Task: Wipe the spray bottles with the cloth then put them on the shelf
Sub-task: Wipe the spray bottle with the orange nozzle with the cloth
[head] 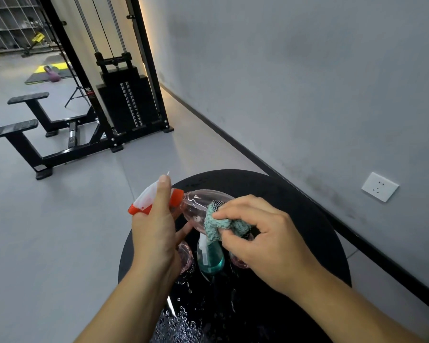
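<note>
My left hand (156,229) grips the white and orange trigger head of a clear pink spray bottle (198,204), held tilted on its side above a round black table (295,206). My right hand (265,238) pinches a bunched teal cloth (218,225) against the bottle's body. Below the cloth a teal spray bottle (212,258) with a white head stands on the table. Two more pink bottles stand beside it, one on the left (185,256) and one on the right (238,262), both partly hidden by my hands.
Water drops (181,318) lie on the near part of the table. A grey wall with a white socket (380,186) runs along the right. A black cable weight machine (126,105) and its bench legs stand on the grey floor to the left.
</note>
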`<state>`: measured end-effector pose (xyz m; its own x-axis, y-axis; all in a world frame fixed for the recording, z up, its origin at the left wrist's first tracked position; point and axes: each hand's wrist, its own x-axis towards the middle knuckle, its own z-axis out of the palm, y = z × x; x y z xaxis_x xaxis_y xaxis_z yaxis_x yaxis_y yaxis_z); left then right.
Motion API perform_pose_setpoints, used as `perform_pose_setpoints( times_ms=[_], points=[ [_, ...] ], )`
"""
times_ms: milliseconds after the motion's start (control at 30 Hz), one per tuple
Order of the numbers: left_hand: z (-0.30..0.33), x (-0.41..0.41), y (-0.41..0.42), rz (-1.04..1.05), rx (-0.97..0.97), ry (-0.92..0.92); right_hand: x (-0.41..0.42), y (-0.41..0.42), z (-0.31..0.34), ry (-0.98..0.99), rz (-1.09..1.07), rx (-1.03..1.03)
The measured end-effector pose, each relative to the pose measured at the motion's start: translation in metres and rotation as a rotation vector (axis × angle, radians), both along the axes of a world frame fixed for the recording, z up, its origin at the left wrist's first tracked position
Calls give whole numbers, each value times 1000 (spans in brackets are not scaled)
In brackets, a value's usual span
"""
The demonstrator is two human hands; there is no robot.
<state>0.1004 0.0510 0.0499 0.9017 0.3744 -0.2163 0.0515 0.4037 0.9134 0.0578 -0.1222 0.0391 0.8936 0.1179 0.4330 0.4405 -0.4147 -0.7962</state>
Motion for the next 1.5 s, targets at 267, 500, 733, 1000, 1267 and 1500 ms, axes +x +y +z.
perform_pose_setpoints(
  times_ms=[267, 500, 733, 1000, 1267, 1500],
  points=[
    [-6, 3, 3, 74, 7, 52, -4, 4, -1, 19, 44, -6],
    [-5, 6, 2, -16, -72, 7, -5, 6, -5, -42, 60, -82],
    [0, 4, -3, -25, -93, 87, -4, 5, -12, -107, 57, -166],
    [4, -1, 3, -143, -108, 114, -5, 5, -13, -135, 54, -186],
    [0, 3, 5, -105, -257, 112, -2, 3, -12, -123, 38, -185],
    [-1, 2, 5, -97, -261, 77, 5, -4, -8, -97, -239, -13]
  ],
)
